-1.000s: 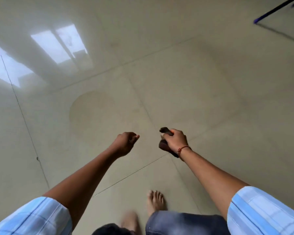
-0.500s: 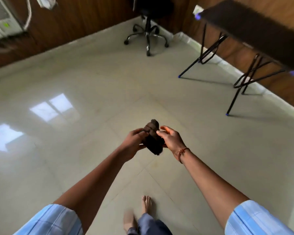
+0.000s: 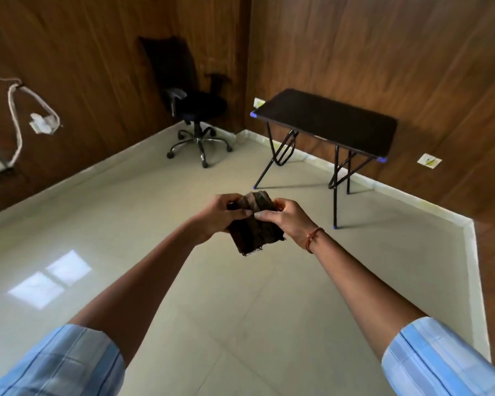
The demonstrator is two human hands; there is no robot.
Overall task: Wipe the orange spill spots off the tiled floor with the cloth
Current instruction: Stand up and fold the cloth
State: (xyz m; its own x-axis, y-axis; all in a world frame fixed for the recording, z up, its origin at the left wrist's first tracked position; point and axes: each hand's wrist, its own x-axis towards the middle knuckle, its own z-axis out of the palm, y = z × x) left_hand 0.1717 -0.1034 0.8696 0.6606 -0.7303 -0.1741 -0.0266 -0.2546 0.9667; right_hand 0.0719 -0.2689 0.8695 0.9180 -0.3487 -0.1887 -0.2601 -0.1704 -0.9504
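Note:
A dark brown folded cloth [image 3: 253, 224] hangs in front of me at chest height, well above the pale tiled floor [image 3: 183, 281]. My left hand [image 3: 217, 217] grips its left edge and my right hand [image 3: 286, 220], with a red thread on the wrist, pinches its right edge. Both hands touch the cloth near its top. No orange spots show on the floor in this view.
A black folding table [image 3: 326, 118] with blue corner caps stands against the right wood-panelled wall. A black office chair [image 3: 195, 110] on castors sits in the far corner. A white cord and plug [image 3: 40, 122] hang on the left wall. Window glare lies on the floor at left.
My head has tilted up from the floor to the room. My left hand, shut and apart one second ago, has joined the right on the cloth, and both rose.

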